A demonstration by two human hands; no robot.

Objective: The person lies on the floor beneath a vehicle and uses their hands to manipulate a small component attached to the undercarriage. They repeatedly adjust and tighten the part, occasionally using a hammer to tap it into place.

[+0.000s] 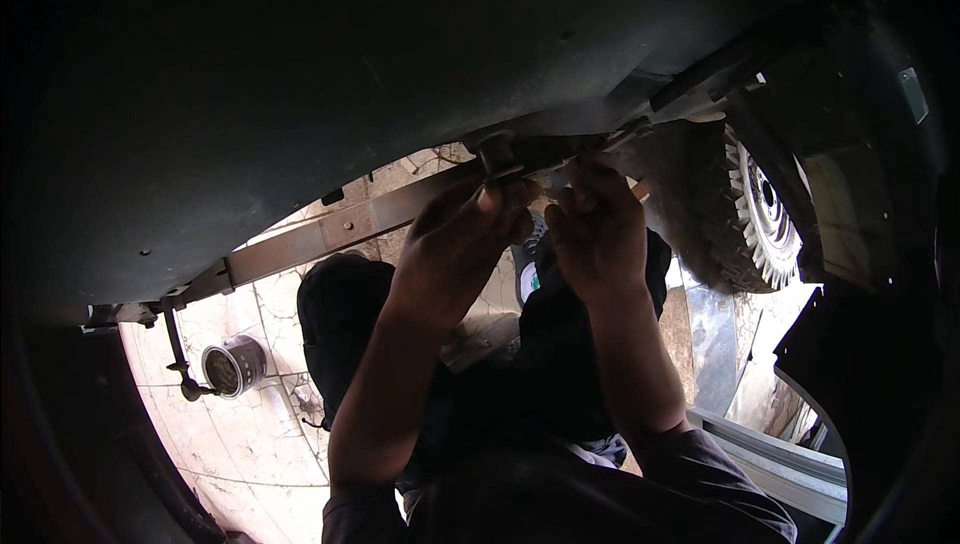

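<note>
Both my hands are raised under a large dark panel [330, 124], close together beneath its lower edge. My left hand [450, 254] is closed, its thumb and fingertips pressed together just under a short dark cylindrical fitting [497, 156]. What it holds, if anything, is hidden in shadow. My right hand [605, 234] is closed too, with bent fingers pinched near the dark metal parts right of the fitting. Anything between those fingertips is too dark to name. A long flat metal bar [345, 229] runs from the far left up to my left hand.
A tyre [705, 204] with a toothed white wheel rim [770, 209] stands at the right. On the cracked tiled floor [240, 444] at the left is an open round tin [235, 366], beside a hanging rod [178, 344] with a jointed end. Pale metal rails [780, 469] lie at the lower right.
</note>
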